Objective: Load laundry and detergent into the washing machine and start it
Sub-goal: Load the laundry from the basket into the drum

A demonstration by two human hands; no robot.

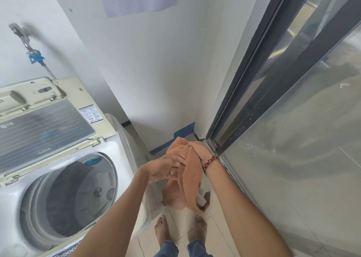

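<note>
Bunching the peach cloth (190, 170) tight, your left hand (163, 168) fingers curled on it, right hand (203, 151) fingers hidden, so I cannot tell, lower it into the open drum (64, 196).

Orange cloth (190, 170) looking soft, matt. Washer (121, 159) showing white plastic w/ yellowed lid (64, 108); drum (78, 194) gleaming dull metal. Floor (220, 229) tiles shining glossy.

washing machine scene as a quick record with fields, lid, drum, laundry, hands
lid: washing machine lid raised, hinged back
drum: drum open; contents unclear
laundry: orange cloth with a white piece, held above the floor, right of the machine
left hand: left hand grips the cloth
right hand: right hand wrapped in cloth, beaded bracelet on wrist
</note>
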